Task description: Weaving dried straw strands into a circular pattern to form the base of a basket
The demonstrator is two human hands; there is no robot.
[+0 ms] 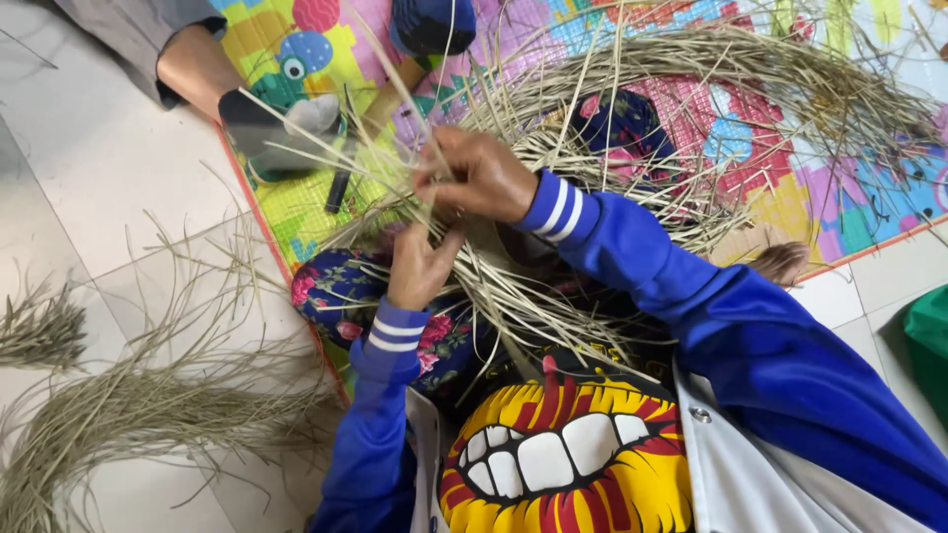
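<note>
Straw strands [513,296], thin, dry and stiff, pinched between both hands [449,222].

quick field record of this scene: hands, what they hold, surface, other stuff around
left hand: grips dry straw strands from below
right hand: pinches the same strands from above
work: strands crossing over the lap, partly woven
surface: colourful play mat on pale tiled floor
loose bundle: on the floor at the left
other person: a socked foot on the mat

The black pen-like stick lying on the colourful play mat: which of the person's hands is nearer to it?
Left. The left hand grips straw strands just right of and below the black stick; the right hand pinches strands farther right.
</note>
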